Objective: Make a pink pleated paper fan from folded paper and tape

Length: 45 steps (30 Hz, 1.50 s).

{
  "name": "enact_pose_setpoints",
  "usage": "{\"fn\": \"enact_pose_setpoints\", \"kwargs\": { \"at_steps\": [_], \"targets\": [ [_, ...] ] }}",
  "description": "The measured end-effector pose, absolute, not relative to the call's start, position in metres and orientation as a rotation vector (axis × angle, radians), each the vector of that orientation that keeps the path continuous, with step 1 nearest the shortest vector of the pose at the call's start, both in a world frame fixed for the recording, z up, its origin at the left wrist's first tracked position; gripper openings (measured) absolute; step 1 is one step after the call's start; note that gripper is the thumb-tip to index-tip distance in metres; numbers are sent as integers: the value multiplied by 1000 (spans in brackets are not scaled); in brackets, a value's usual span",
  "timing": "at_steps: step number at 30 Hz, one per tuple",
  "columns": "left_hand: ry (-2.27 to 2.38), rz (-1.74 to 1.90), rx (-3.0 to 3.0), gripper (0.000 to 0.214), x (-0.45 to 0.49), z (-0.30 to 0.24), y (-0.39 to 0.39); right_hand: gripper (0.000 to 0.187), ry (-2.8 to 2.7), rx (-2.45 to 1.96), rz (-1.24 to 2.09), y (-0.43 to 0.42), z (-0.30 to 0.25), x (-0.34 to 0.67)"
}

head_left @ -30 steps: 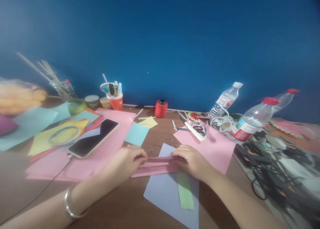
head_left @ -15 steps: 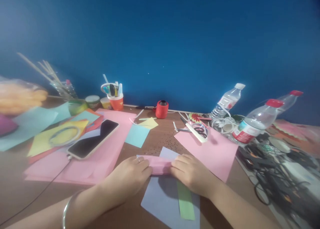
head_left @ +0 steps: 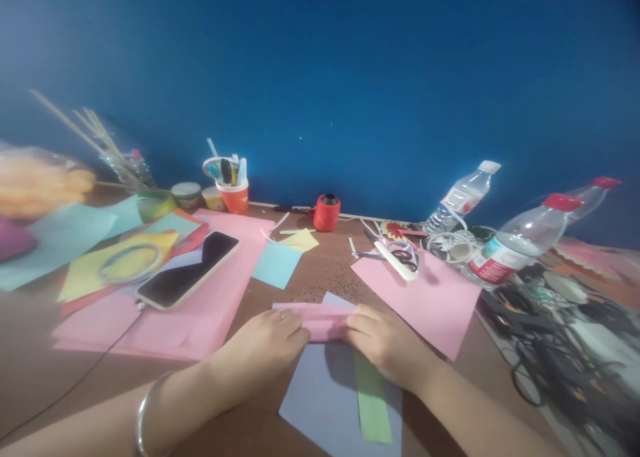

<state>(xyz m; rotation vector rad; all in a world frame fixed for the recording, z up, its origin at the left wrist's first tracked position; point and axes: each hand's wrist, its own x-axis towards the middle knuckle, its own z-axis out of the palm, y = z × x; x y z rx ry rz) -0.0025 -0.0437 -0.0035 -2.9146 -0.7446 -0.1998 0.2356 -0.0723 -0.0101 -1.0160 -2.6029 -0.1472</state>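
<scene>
A folded strip of pink paper (head_left: 326,324) is stretched between my two hands, with crease lines running along its length. My left hand (head_left: 273,340), a ring on one finger, grips its left end; my right hand (head_left: 380,342) grips the right end. Fingertips on both sides are curled over the paper, and the thumbs are hidden. Beneath lies a pale lilac sheet (head_left: 320,397), partly in shadow. On that sheet rests a green paper strip (head_left: 373,404), its upper end covered by my right hand.
To the left, a phone (head_left: 190,270) lies on pink sheets (head_left: 210,330). Scissors (head_left: 403,257) and a white-handled cutter (head_left: 397,262) rest on pink paper at right. Farther back stand a red spool (head_left: 327,214), a pen cup (head_left: 235,197) and plastic bottles (head_left: 525,240). Cables (head_left: 565,357) crowd the right side.
Both hands still hold the pink strip, which has shifted slightly upward in view and now shows more of its creased face. The camera view has moved a little.
</scene>
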Motion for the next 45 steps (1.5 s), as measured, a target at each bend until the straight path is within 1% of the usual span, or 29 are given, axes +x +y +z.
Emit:
{"fn": "enact_pose_setpoints", "kwargs": {
  "at_steps": [3, 7, 9, 12, 18, 24, 30, 35, 40, 45],
  "targets": [
    [-946, -155, -3116, 24, -2, -8, -40, 23, -2581, -1047, 143, -68, -12, 239],
    [-1235, -237, -3237, 24, 0, -2, -34, 18, -2428, -1167, 484, -63, -12, 241],
    [-1362, -223, -3246, 25, 2, 2, -32, 15, -2320, -1251, 602, -62, -10, 240],
    [-1431, -235, -3273, 26, 2, 5, -28, 15, -2226, -1334, 708, -59, -9, 239],
    [-1479, -454, -3371, 27, -1, 1, -22, 12, -2091, -1348, 833, -55, -13, 241],
    [-1516, -434, -3370, 25, -1, 1, -23, 11, -2054, -1330, 909, -52, -15, 243],
    [-1438, -354, -3370, 25, -3, 4, -22, 10, -2053, -1346, 927, -50, -16, 245],
    [-1372, -207, -3406, 25, -5, 14, -21, 8, -2001, -1381, 959, -49, -16, 243],
    [-1355, -190, -3475, 24, -9, 19, -16, 9, -2011, -1381, 964, -49, -18, 243],
    [-1264, 34, -3623, 26, -17, 23, -6, 10, -2007, -1389, 973, -48, -19, 244]
  ]
}}
